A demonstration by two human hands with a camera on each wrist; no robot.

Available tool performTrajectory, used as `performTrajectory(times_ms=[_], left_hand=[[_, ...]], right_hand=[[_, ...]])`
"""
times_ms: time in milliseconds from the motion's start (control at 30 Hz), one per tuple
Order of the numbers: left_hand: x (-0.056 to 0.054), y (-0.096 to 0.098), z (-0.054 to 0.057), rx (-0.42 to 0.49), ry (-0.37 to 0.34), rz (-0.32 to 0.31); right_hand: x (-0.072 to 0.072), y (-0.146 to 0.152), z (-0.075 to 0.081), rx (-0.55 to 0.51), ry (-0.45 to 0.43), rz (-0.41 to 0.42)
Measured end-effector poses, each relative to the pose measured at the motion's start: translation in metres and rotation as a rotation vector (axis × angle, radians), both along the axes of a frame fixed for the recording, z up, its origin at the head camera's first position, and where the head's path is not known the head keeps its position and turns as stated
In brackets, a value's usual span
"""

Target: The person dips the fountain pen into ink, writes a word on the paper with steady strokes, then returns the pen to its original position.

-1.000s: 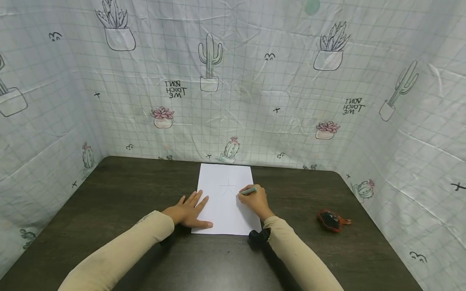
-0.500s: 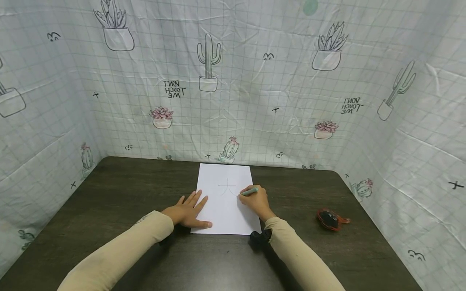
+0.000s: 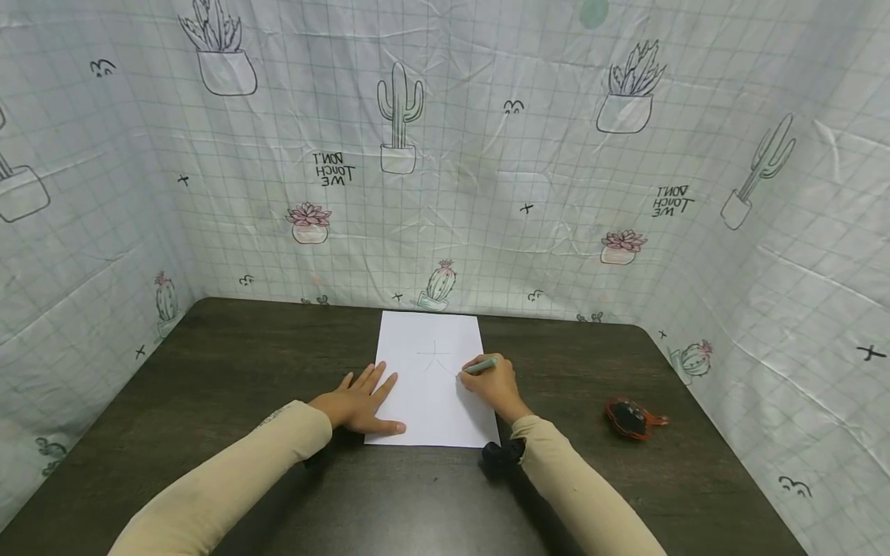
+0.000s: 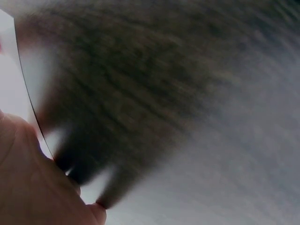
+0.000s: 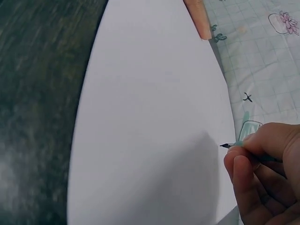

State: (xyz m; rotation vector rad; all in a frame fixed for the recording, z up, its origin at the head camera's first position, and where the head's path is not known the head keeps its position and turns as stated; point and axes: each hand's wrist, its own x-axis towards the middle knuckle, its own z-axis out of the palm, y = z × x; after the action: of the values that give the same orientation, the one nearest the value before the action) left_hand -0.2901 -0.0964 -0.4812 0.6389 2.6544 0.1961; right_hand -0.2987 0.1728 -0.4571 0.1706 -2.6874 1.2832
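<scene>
A white sheet of paper [image 3: 431, 409] lies on the dark table, with thin lines on it: a cross and two slanting strokes below. My left hand [image 3: 358, 405] rests on the sheet's left edge, fingers spread. In the left wrist view, part of the left hand [image 4: 35, 173] shows beside the sheet's edge. My right hand [image 3: 494, 382] pinches a pale green pen [image 3: 481, 365] over the right side of the sheet. The right wrist view shows its dark tip close to the paper; whether it touches I cannot tell. Curled fingers [image 5: 241, 171] hide most of the pen there.
To the right on the table [image 3: 208, 363] lies a small black object with an orange-red rim [image 3: 631, 419]; its kind is unclear. A white cloth [image 3: 473, 177] printed with cacti hangs behind the table and along both sides. Dark bands [image 3: 502, 454] sit at the wrists.
My right hand has shifted slightly to the right with the pen, away from the lower right stroke's earlier end. The left hand and the sheet stay in place.
</scene>
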Motion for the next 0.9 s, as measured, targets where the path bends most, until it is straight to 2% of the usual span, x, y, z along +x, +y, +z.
performTrajectory(times_ms=[267, 567, 767, 900], left_hand=[[0.005, 0.002, 0.012, 0.026, -0.015, 0.003], [0.005, 0.0, 0.01, 0.016, -0.011, -0.006], [0.007, 0.0, 0.014, 0.024, -0.021, -0.008], [0.006, 0.0, 0.012, 0.019, -0.013, -0.007]], right_hand=[[0.001, 0.014, 0.012, -0.032, 0.015, -0.016], [0.0, 0.03, 0.018, -0.019, 0.015, -0.027], [0.004, 0.045, 0.024, -0.032, 0.027, -0.032], [0.007, 0.056, 0.029, -0.039, 0.025, -0.046]])
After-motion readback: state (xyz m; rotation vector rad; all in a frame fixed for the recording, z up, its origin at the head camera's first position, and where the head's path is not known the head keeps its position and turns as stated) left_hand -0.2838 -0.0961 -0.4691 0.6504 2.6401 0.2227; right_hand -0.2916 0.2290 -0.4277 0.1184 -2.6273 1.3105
